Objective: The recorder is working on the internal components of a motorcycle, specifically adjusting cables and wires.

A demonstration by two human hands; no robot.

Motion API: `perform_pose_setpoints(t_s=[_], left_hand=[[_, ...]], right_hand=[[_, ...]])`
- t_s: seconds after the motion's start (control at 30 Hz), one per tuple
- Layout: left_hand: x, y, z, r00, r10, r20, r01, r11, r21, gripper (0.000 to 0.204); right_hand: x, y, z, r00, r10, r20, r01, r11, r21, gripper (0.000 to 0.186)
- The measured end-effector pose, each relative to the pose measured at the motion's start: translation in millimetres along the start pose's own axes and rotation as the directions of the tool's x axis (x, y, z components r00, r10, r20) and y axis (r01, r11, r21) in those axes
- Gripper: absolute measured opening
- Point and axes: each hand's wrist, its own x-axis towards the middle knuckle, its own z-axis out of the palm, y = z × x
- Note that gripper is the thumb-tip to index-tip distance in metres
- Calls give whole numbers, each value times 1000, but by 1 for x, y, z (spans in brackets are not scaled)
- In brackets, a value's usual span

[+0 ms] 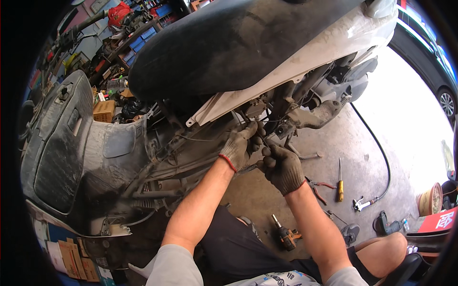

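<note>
Under the white side panel (272,86) and black seat (210,52) of a dusty scooter, my left hand (243,145) and my right hand (281,167) are close together among cables and metal parts, both in dirty knitted gloves. My left hand's fingers are curled on a dark thin line (265,139), perhaps a cable or hose, just below a small metal part (255,109). My right hand is closed on the same line slightly lower and to the right. The exact contact points are partly hidden by the gloves.
The scooter's dark front shield (57,152) stands left, before cluttered shelves and boxes. On the concrete floor (362,162) at right lie pliers (322,186), a yellow screwdriver (340,188), an air hose with a nozzle (365,204) and power tools (286,236). A dark car (420,57) is outside.
</note>
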Motion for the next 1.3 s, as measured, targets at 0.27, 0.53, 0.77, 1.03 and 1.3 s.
perform_pose_setpoints(t_s=[0.27, 0.53, 0.77, 1.03, 1.3], left_hand=[[1, 1, -6, 997, -39, -62, 48, 987, 150, 23], [0, 0, -1, 1000, 23, -5, -23, 998, 51, 17], [0, 3, 1, 993, -58, -104, 70, 990, 121, 18], [1, -1, -7, 994, 25, 104, -25, 1000, -1, 21], [4, -4, -9, 998, 23, 60, -24, 999, 23, 20]], right_hand=[[-18, 12, 14, 728, -539, 424, 419, -140, -897, 33], [5, 4, -7, 996, 86, -8, -85, 996, 11, 22], [-15, 13, 12, 709, -577, 406, 397, -149, -906, 34], [-11, 2, 24, 940, -340, -13, 223, 644, -732, 21], [8, 0, 3, 978, -210, -3, 187, 876, -444, 25]])
